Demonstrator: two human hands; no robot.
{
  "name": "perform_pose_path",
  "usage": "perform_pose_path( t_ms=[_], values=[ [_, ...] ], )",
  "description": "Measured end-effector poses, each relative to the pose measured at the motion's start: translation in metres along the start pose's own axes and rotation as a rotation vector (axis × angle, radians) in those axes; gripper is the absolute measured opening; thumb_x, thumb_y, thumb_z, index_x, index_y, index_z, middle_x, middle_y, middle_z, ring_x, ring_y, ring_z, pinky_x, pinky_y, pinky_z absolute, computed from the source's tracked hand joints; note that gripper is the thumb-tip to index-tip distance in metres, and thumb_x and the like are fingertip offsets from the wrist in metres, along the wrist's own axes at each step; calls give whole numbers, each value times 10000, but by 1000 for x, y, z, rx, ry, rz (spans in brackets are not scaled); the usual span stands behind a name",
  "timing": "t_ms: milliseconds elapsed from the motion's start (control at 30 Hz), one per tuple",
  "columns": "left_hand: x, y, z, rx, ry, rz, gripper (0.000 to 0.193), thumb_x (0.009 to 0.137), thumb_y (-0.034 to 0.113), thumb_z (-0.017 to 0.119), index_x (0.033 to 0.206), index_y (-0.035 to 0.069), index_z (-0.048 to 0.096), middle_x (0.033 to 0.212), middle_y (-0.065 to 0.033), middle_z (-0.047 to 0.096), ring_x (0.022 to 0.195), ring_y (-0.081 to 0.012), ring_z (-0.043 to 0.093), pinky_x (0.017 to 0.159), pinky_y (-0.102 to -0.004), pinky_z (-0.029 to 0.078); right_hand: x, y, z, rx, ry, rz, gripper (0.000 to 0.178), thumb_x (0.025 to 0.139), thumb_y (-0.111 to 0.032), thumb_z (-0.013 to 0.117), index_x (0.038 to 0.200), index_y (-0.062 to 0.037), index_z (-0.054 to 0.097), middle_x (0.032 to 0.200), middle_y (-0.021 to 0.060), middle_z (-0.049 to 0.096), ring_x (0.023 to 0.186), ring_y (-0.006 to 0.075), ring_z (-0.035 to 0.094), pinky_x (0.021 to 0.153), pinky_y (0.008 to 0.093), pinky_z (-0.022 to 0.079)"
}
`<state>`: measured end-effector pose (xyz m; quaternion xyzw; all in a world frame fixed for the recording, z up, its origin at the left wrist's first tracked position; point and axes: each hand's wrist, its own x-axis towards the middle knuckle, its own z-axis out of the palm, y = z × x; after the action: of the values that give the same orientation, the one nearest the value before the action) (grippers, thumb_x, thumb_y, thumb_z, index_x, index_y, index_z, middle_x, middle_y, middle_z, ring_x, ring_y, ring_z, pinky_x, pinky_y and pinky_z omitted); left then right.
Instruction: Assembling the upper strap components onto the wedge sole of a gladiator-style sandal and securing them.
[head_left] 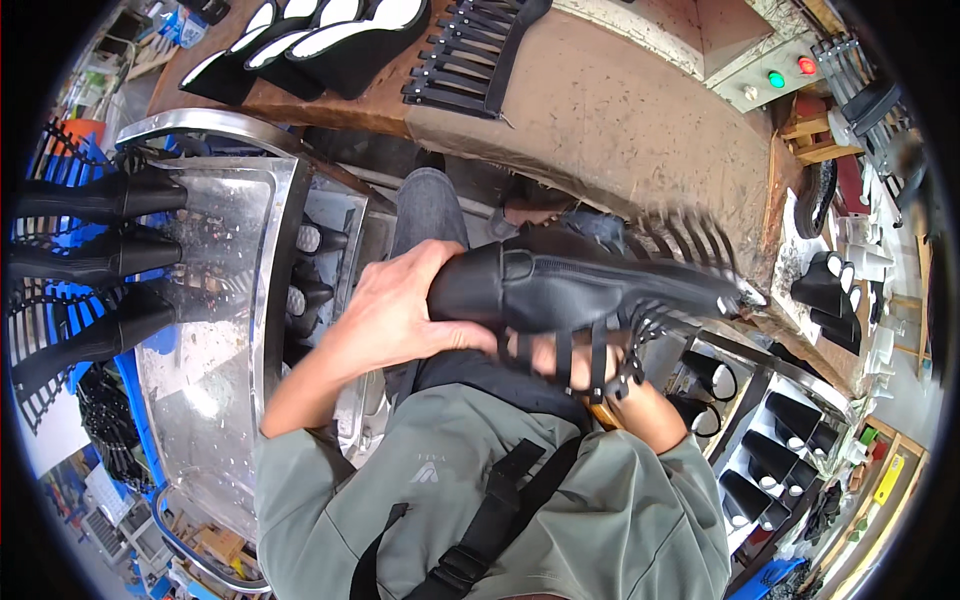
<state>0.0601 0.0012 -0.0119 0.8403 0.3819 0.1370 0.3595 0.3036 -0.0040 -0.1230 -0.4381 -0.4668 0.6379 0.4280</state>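
Note:
A black strappy shoe upper with a zip lies crosswise in front of my torso. Its broad smooth end is toward the left, and many loose straps fan out around its narrower right part, which is smeared by motion. My left hand is closed around the broad end, with the thumb along the near side. Beneath the hanging straps, my right hand is close against the near side of the upper. Straps and blur hide most of its fingers, so its grip does not show.
Ahead is a brown worktable bearing black wedge soles and a black strap piece. Similar strappy uppers lie on a metal-framed cart at left. At right, a rack holds black heel pieces; indicator lights glow at far right.

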Motion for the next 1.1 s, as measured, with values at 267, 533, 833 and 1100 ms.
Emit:
perform_pose_path(
  t_ms=[267, 533, 833, 1100],
  values=[
    [-8, 30, -33, 57, -151, 135, 761, 539, 444, 843, 1115, 65, 522, 973, -97, 615, 870, -304, 635, 710, -387, 451, -163, 11, -27, -156, -50, -68, 417, 787, -77, 652, 1183, -13, 537, 1051, 163, 623, 916, 223, 630, 824, 308, 476],
    [-16, 40, -34, -19, -125, 195, 626, 602, 382, 811, 1032, 29, 524, 917, -121, 607, 828, -324, 637, 670, -408, 514, -202, 15, -23, -333, -81, -118, 421, 788, -85, 656, 1186, -17, 538, 1043, 158, 627, 913, 233, 631, 818, 315, 477],
    [-31, 32, -25, 82, 65, 112, 671, 534, 355, 836, 1049, 23, 564, 907, -138, 618, 800, -335, 646, 688, -418, 530, -88, 0, -6, -592, 61, -281, 437, 778, -102, 664, 1194, -38, 547, 1012, 157, 641, 933, 279, 623, 830, 350, 474],
    [-25, 30, -40, 30, 175, 191, 725, 494, 386, 851, 1054, 31, 557, 908, -147, 628, 799, -355, 649, 684, -431, 529, -34, 11, -33, -1216, 382, -571, 273, 798, -97, 606, 1041, 27, 597, 873, 229, 631, 770, 332, 654, 620, 423, 527]
  ],
)
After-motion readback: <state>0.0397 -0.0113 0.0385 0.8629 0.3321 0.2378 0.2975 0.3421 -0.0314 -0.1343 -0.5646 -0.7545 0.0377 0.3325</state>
